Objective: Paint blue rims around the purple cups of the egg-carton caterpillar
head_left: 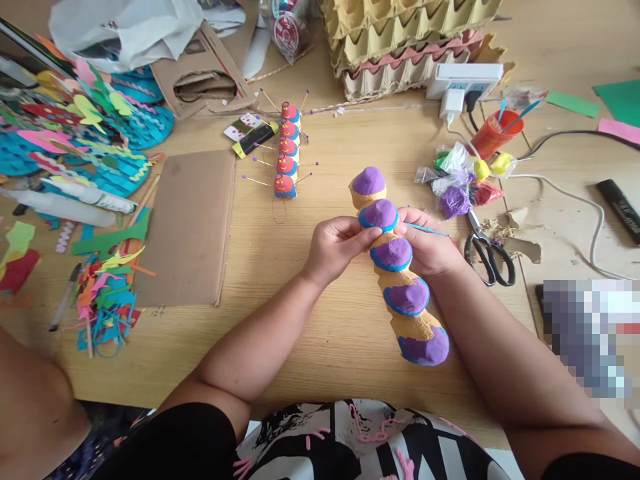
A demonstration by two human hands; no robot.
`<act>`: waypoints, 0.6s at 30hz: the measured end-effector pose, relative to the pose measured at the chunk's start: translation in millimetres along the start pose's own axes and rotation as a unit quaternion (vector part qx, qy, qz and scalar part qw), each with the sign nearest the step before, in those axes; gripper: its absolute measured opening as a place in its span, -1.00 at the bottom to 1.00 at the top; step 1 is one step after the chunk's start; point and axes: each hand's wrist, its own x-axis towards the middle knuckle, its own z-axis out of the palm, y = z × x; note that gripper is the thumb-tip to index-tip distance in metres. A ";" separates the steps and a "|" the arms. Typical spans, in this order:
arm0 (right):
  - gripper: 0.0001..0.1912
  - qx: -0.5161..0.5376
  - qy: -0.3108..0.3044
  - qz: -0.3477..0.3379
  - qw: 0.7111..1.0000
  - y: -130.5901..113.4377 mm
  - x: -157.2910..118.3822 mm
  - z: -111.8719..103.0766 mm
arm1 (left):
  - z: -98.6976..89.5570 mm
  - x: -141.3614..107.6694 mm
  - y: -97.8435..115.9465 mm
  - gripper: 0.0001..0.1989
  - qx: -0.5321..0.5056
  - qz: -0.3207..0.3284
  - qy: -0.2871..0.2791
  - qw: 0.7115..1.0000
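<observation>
An egg-carton strip (406,297) with several humps runs from the table's middle toward me, each hump capped in purple clay. Blue clay edges the lower four humps; the farthest hump (369,181) shows none. My left hand (336,247) pinches the strip at the left side of the second hump from the far end. On the opposite side, my right hand (427,243) has its fingertips closed at the same hump's edge. A thin blue clay strand (425,229) trails rightward from those fingers.
A finished-looking red and blue carton caterpillar (286,150) stands behind. Scissors (487,257), bagged clay (456,193), an orange cup (497,133) and a power strip (465,79) lie rightward. Cardboard (187,227) and paper scraps (107,293) are left; egg trays (410,47) are stacked behind.
</observation>
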 end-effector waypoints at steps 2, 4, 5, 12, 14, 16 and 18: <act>-0.55 -0.001 0.001 0.000 1.000 -1.0 -0.8 2.3 | 1.6 -0.4 1.9 -0.52 0.003 0.002 0.012 1.000; -0.54 -0.001 0.001 0.004 1.000 -1.4 -1.5 4.1 | 2.3 -0.3 2.3 -0.51 -0.003 0.003 0.021 1.000; -0.54 0.000 0.003 0.006 1.000 -1.3 -1.6 4.4 | 2.2 -0.1 1.8 -0.52 -0.009 0.001 0.022 1.000; -0.54 0.009 0.010 0.024 1.000 0.7 -0.4 1.0 | 0.9 0.4 3.1 -0.46 -0.012 0.003 0.012 1.000; -0.54 0.007 0.013 0.026 1.000 0.3 0.4 -0.4 | 2.7 -0.6 6.8 -0.46 0.012 0.015 0.049 0.999; -0.54 0.002 0.016 0.021 1.000 0.0 1.2 -2.6 | 3.8 -1.2 9.3 -0.49 0.039 0.037 0.072 0.996; -0.55 -0.019 0.014 0.002 1.000 -0.1 1.9 -5.8 | 2.9 -1.1 9.1 -0.51 0.073 0.076 0.092 0.990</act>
